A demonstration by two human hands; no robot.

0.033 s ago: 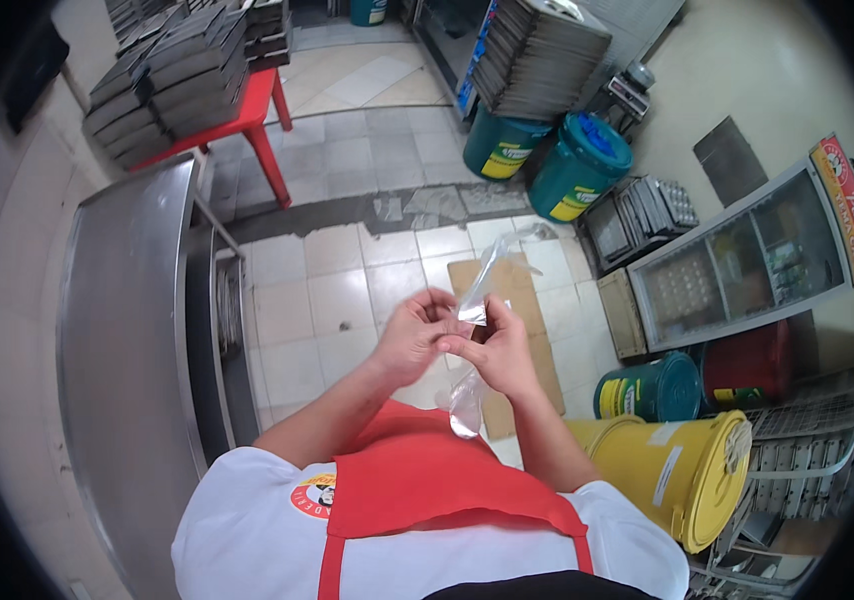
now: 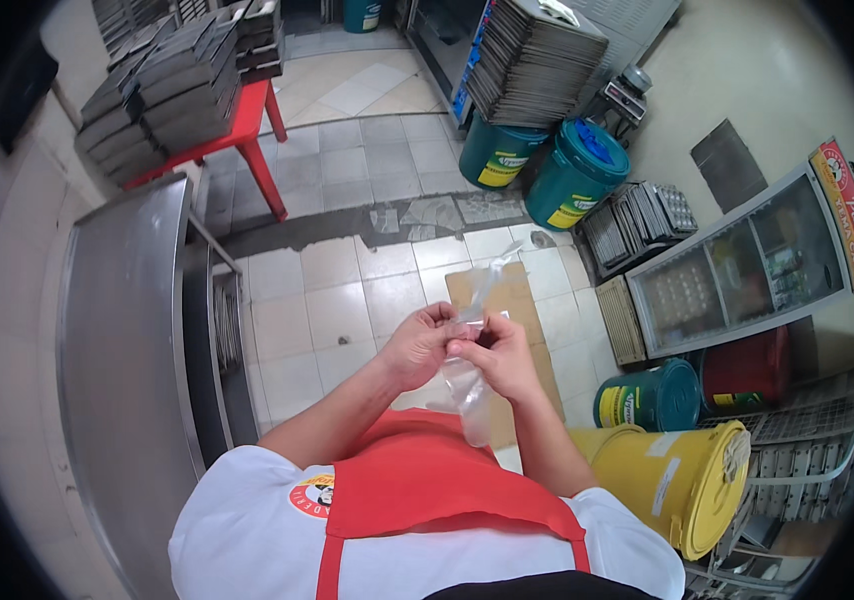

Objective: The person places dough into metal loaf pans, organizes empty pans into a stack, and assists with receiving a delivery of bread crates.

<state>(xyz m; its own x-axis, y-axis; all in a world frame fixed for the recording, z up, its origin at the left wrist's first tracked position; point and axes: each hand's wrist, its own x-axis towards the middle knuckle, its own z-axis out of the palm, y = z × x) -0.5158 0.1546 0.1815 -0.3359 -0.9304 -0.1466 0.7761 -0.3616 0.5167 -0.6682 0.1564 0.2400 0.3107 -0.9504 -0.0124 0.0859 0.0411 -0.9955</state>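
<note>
A long, crumpled strip of clear, shiny plastic film (image 2: pixel 469 392) passes between my two hands in front of the red apron (image 2: pixel 417 465). One end stretches away above my fingers, while the other dangles down toward the apron. My left hand (image 2: pixel 413 350) pinches the film from the left with thumb and fingers closed. From the right, my right hand (image 2: pixel 504 362) grips it too, its thumb nearly touching the left fingertips. The exact pinch point is partly hidden by the fingers.
A steel table (image 2: pixel 127 370) runs along the left. Beyond it, a red table (image 2: pixel 259 150) bears stacked dark pans (image 2: pixel 187 85). Teal buckets (image 2: pixel 577 175), a glass-door fridge (image 2: pixel 747 270) and a yellow drum (image 2: pixel 672 480) line the right. Flattened cardboard (image 2: pixel 537 370) lies on the tiles.
The film between my hands has shifted, and its dangling end hangs slightly lower and farther right. The small shiny flap above my fingers has turned. Both hands keep their pinch.
</note>
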